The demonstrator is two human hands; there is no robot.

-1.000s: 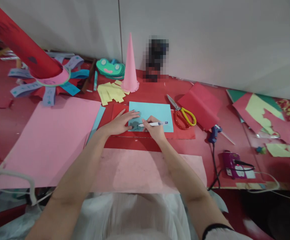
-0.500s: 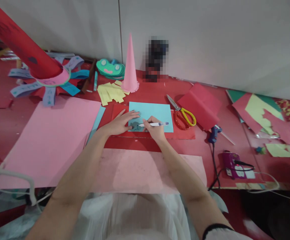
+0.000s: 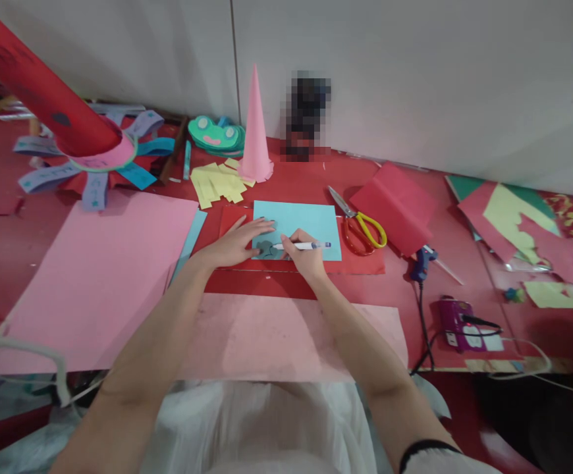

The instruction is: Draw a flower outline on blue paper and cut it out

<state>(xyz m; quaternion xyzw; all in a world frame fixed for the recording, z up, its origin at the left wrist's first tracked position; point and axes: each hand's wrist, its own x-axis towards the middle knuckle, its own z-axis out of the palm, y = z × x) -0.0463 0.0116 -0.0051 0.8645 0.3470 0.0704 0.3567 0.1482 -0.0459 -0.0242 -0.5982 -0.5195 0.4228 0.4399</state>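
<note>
Hardly anything has been moved since the earlier frame. At centre, a white pen [image 3: 309, 245] is gripped by the right hand [image 3: 305, 257] over blue paper [image 3: 311, 220], on which the left hand [image 3: 234, 246] is spread flat. Scissors [image 3: 352, 214] are laid right of centre on the red table [image 3: 400, 283], backed by a pale wall [image 3: 415, 79] across the top.

Both arms [image 3: 148, 345] stretch forward with bent elbows. The left hand [image 3: 237, 243] lies flat, fingers spread. The right hand [image 3: 305, 257] is curled up in a pinch.
</note>
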